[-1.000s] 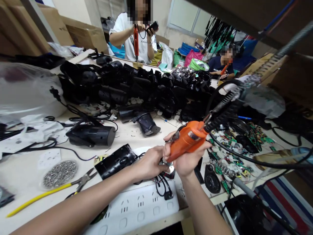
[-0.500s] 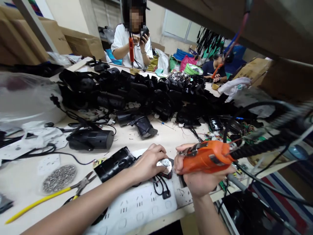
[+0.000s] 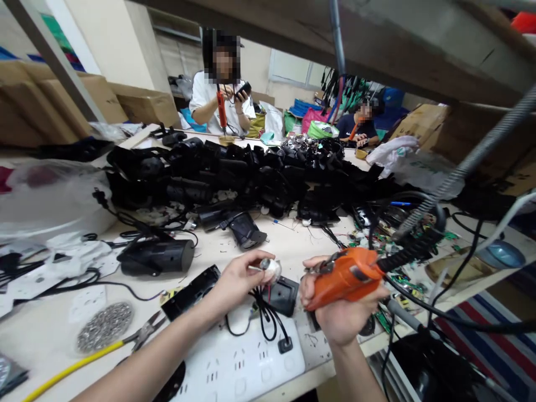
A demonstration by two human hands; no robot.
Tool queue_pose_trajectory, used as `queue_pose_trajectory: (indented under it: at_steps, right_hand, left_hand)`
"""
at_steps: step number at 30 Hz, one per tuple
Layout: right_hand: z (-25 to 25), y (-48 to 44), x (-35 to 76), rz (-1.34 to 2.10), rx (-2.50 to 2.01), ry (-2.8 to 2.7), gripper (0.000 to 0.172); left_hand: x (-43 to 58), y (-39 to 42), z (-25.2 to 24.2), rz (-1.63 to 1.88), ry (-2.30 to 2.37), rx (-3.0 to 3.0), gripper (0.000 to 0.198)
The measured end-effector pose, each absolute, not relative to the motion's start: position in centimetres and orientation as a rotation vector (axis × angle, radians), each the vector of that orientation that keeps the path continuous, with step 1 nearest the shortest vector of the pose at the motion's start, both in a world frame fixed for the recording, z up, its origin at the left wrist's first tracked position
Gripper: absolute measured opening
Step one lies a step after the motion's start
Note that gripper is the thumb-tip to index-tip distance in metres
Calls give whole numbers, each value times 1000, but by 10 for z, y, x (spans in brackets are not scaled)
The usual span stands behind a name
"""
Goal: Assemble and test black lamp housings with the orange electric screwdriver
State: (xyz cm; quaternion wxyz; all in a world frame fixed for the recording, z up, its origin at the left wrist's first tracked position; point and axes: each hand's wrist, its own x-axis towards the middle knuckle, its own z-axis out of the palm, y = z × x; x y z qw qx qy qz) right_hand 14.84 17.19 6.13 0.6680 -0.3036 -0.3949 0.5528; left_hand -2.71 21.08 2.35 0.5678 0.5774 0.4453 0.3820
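Observation:
My right hand [image 3: 335, 312] grips an orange electric screwdriver [image 3: 347, 273], lying nearly level with its black coiled cable running up to the right. My left hand [image 3: 238, 276] pinches a small round silver motor [image 3: 270, 268] with black wires [image 3: 263, 312] hanging from it, held just above the bench. A small black housing part [image 3: 282, 296] lies under it between both hands. An open black casing [image 3: 188, 290] rests beside my left wrist.
A long heap of black tool housings [image 3: 251, 178] crosses the bench. A white power strip [image 3: 238, 363], yellow-handled pliers [image 3: 96, 352] and a pile of screws [image 3: 104, 326] lie near the front edge. Green circuit boards [image 3: 397, 279] sit right. Two other people [image 3: 220, 95] work opposite.
My left hand has lifted the silver motor off the black part, wires trailing. My right hand has swung the orange screwdriver from tilted down to nearly level and drawn it slightly right.

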Motion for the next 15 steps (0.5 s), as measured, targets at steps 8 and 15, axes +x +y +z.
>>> queue_pose_trajectory:
  at_steps: [8,15]
  right_hand:
    - [59,181,152,1113,-796,-796,89]
    - [55,191,142,1053,-788,-882,87]
  left_hand:
    - [-43,197,11,1007,687,441,47]
    - [-37,192,12,1022,630,280,41]
